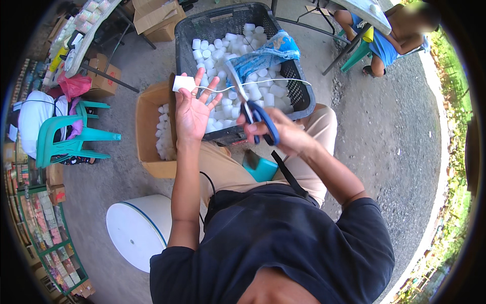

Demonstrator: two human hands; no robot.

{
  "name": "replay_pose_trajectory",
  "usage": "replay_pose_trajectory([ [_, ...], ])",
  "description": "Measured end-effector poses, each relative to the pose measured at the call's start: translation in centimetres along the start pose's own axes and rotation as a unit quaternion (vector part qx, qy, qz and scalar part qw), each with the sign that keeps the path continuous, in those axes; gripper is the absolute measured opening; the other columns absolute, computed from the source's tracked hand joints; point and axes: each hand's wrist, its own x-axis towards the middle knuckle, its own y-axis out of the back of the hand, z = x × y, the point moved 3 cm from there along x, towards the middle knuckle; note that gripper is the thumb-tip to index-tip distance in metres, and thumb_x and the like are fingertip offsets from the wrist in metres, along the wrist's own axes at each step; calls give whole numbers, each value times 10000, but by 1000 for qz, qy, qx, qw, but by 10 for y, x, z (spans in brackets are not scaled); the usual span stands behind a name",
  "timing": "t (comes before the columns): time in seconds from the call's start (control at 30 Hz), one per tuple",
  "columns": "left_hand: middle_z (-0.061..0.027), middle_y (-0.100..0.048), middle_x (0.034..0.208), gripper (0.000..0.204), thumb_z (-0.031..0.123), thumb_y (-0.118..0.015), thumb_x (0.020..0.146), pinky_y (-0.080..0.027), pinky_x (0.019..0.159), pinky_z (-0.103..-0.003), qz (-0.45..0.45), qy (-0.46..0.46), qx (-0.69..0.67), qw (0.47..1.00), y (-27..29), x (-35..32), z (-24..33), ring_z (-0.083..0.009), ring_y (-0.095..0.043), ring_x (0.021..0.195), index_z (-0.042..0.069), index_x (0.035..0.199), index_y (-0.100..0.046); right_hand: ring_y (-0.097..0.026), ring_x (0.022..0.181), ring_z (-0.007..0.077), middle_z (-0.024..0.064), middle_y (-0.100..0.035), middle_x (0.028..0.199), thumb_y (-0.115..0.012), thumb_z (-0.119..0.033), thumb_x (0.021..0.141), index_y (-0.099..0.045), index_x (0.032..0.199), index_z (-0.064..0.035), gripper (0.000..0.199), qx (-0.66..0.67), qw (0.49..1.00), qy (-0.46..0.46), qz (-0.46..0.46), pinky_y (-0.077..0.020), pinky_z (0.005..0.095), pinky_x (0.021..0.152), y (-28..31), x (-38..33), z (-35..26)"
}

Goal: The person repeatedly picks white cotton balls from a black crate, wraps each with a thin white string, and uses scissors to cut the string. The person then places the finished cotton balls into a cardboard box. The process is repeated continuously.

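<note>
1. Sitting tight: our knees are up against the black plastic crate (291, 76), with the open cardboard box (148, 126) just left of it and a white drum (136, 235) by our left hip. Free room is the bare concrete to our right, out to the grass edge.
2. Our left hand (194, 109) is raised palm-up with fingers spread, and a small white pad (183, 83) is pinched at the fingertips. A white cord (263, 81) runs from it rightward over the crate.
3. Our right hand (283, 134) is closed through the blue loops of the scissors (248, 99). The blades point up-left and sit at the cord; we can't tell how far they are parted.
4. The crate is packed with white blocks (223, 48), with a blue patterned plastic bag (268, 53) on top. More white blocks (163, 134) lie in the cardboard box.
5. Left side: teal plastic chair (71, 139), red bag (75, 85), a table (83, 43) with brown cartons (157, 20) beyond it, and a green rack (53, 243) of small coloured packets at lower left.
6. Top right: another person (390, 40) is seated at a table, well apart from us.
</note>
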Motion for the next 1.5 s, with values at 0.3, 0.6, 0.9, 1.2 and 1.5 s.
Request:
replay_pose_trajectory([
  [0.3,-111,-311,1483,545,450,-441,963,-420,969,-561,1,-20,20,1000,-18,-6,1,-364,-494,1200,268,1437,-242,-556,651,93,27,-584,788,-510,-526,936,-577,961,-55,476,133,989,-56,25,-462,210,599,-35,33,29],
  [0.6,39,-430,816,395,433,-501,954,-294,498,-204,161,50,-78,983,31,-21,-12,-62,-336,596,197,1268,-454,-545,528,106,31,-559,635,-625,-507,878,-583,780,-36,482,-140,974,61,166,-408,223,485,-3,62,9],
  [0.9,-43,-607,874,229,176,-650,897,-509,657,-280,453,11,277,847,282,-43,42,-150,-599,722,23,1044,-563,-633,859,420,287,-617,912,-681,-264,802,-610,892,72,355,-751,627,35,203,-509,462,772,170,91,46],
  [1.2,-175,-666,1080,396,102,-698,770,-508,852,-379,500,133,594,616,383,-79,29,-282,-647,982,-31,1134,-621,-639,970,347,180,-682,1006,-519,-455,941,-659,1133,-60,461,-631,764,-117,-62,-490,410,861,38,80,28],
  [1.5,-136,-683,1040,223,163,-629,849,-495,832,-388,48,6,731,680,58,134,11,-260,-646,976,55,1042,-661,-617,985,305,124,-604,1077,-648,-122,786,-687,976,-113,194,-810,513,132,251,-521,404,812,158,182,9],
])
